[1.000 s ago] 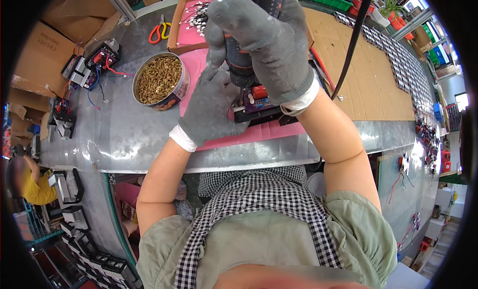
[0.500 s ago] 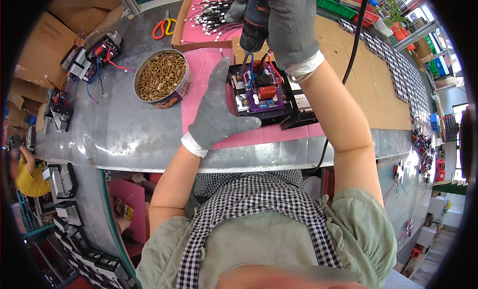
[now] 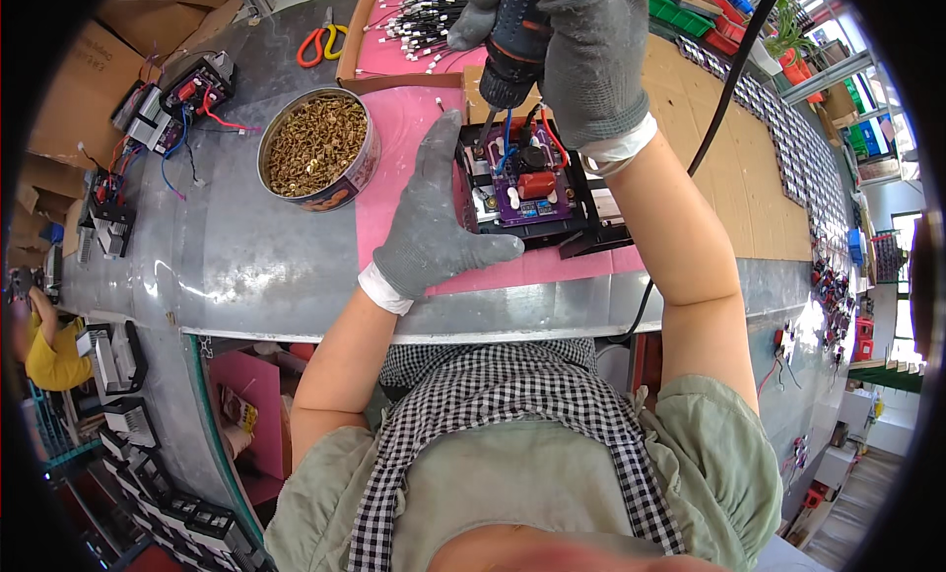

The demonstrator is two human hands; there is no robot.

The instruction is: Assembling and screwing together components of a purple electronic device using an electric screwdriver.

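A black case (image 3: 552, 234) with a purple circuit board (image 3: 509, 200) sits on a pink mat (image 3: 394, 114). On the board are a red block-shaped component, a round black part, and blue and red wires. My left hand (image 3: 429, 222), in a grey glove, lies against the case's left side and near edge, its fingers stretched and thumb spread. My right hand (image 3: 596, 69), also gloved, is closed around a black electric screwdriver (image 3: 514, 55). The driver points down, its bit over the board's far left corner; the exact contact is hard to see.
A round tin (image 3: 313, 150) full of brass-coloured screws stands left of the mat. Behind lie scissors (image 3: 321, 45) and a carton tray (image 3: 402, 82) of black cables. Wired assemblies (image 3: 163, 119) sit at far left. A black cable (image 3: 734, 79) hangs on the right, over cardboard (image 3: 744, 193).
The view has shifted slightly. My right hand and the screwdriver stay above the board, the driver a little more upright. My left hand keeps its place against the case.
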